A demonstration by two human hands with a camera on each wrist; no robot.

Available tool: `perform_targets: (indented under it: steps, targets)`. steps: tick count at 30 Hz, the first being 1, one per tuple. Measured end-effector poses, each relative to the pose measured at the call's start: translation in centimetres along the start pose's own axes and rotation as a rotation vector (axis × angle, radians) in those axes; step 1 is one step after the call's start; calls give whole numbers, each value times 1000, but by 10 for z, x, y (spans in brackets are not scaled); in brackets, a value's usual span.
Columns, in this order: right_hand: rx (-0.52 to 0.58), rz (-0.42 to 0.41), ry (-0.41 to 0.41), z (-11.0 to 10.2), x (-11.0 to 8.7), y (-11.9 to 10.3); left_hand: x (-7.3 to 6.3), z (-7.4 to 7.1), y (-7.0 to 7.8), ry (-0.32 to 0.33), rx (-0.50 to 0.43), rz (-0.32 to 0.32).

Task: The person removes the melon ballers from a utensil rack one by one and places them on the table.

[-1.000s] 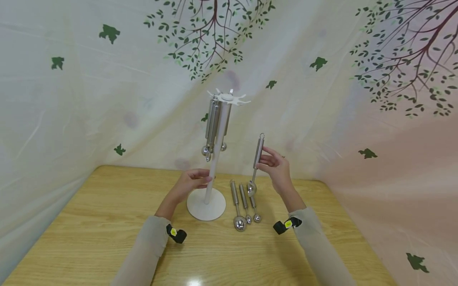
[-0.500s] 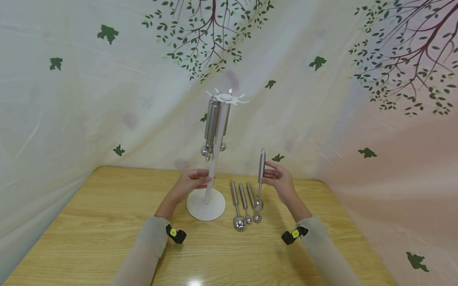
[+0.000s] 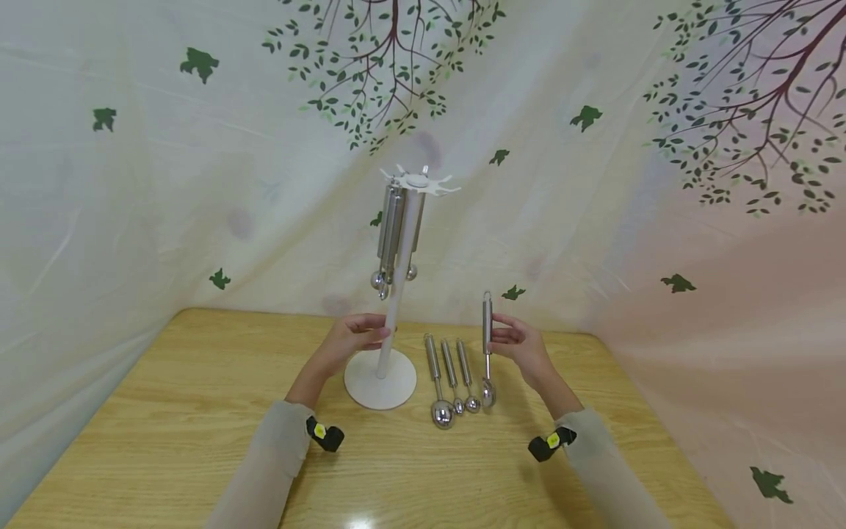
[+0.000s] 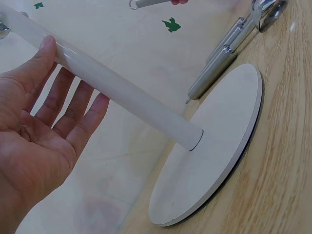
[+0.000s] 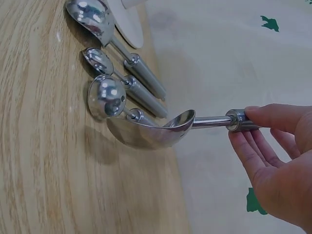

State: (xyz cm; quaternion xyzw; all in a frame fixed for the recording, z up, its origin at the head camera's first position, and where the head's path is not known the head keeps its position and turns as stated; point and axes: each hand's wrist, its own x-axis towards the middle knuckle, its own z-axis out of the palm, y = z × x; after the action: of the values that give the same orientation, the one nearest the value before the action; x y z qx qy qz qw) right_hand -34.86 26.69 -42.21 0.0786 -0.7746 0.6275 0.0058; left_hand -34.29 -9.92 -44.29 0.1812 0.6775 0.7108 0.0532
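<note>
My right hand (image 3: 522, 351) pinches the steel handle of an ice cream scoop (image 3: 487, 323) between thumb and fingers. The scoop is upright, bowl down, close to the wooden table; in the right wrist view I cannot tell whether its bowl (image 5: 151, 134) touches the wood. My left hand (image 3: 346, 342) holds the white pole (image 4: 122, 92) of a utensil stand, thumb on one side and fingers on the other. The stand's round base (image 3: 380, 393) rests on the table. Several steel utensils (image 3: 394, 228) hang from its hooked top (image 3: 418, 181), their lower ends partly hidden by the pole.
Between the stand and the held scoop lie three steel scoops in a row: a large one (image 3: 442, 413), a small one (image 3: 452, 367) and a round-bowled one (image 3: 472, 404). Behind the wooden table (image 3: 198, 411) hangs a pale cloth (image 3: 297, 220) printed with leaves.
My right hand has moved down and slightly right with the scoop, carrying it from above the row to its right side. The left hand and the stand have stayed put.
</note>
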Motion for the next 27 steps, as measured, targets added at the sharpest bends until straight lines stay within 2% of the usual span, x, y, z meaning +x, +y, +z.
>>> perform_targets:
  steps: [18,27]
  targets:
    - [-13,147,-83,-9,-3,19,0,-1,0,1,11,-7]
    - [41,148,-136,-8,1,36,0,-1,-1,-2,0,0]
